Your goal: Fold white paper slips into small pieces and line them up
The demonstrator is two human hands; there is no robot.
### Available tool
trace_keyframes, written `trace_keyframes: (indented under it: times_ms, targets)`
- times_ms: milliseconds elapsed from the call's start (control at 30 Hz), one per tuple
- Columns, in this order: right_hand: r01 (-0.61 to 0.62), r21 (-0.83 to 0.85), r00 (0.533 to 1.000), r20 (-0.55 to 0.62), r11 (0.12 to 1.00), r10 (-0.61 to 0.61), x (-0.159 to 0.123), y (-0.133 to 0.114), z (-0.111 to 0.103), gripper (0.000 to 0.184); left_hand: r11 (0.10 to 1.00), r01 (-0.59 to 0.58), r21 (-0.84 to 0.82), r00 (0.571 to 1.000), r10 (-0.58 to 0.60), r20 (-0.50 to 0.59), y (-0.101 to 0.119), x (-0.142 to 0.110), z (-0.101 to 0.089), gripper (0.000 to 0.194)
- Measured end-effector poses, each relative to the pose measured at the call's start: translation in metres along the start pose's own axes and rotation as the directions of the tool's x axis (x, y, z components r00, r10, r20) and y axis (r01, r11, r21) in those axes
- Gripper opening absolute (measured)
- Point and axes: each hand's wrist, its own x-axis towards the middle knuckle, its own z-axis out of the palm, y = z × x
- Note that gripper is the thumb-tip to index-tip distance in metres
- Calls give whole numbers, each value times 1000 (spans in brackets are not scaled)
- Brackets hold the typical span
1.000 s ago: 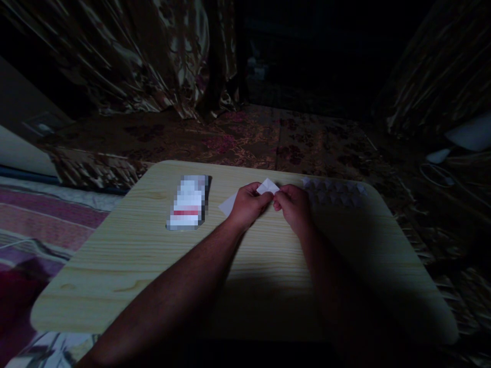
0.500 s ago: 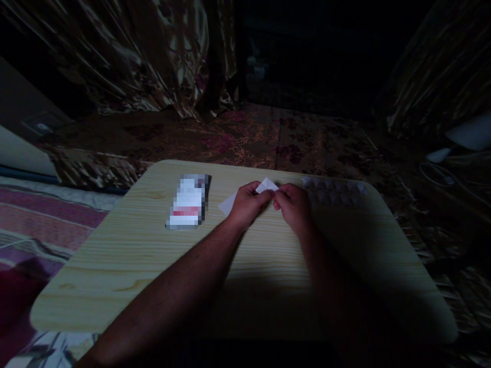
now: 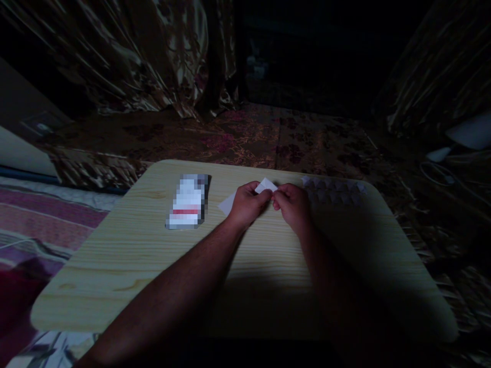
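A small white piece of folded paper is pinched between both hands near the far side of the wooden table. My left hand is closed on its left side, thumb on top. My right hand grips the right corner with thumb and fingertips. The lower part of the paper is hidden by the fingers. Partly behind my left wrist, a flat white sheet of paper lies on the tabletop. To the right of my right hand, several small folded paper pieces sit in two rows.
A phone, its screen blurred out, lies on the table's left part. Patterned curtains hang beyond, above a floral-covered ledge. Striped bedding is at the left. A white cable and a pale object stand at the right, in dim light.
The held paper and my fingers have shifted very slightly; both hands keep their grip. Everything else looks the same.
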Motion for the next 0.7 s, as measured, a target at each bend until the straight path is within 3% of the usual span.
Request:
trace_keyframes:
  times_ms: [700]
  targets:
    - [-32, -39, 999, 30, 999, 34, 0, -2, -3, 12, 998, -22, 61, 999, 24, -32, 2, -2, 1, 20]
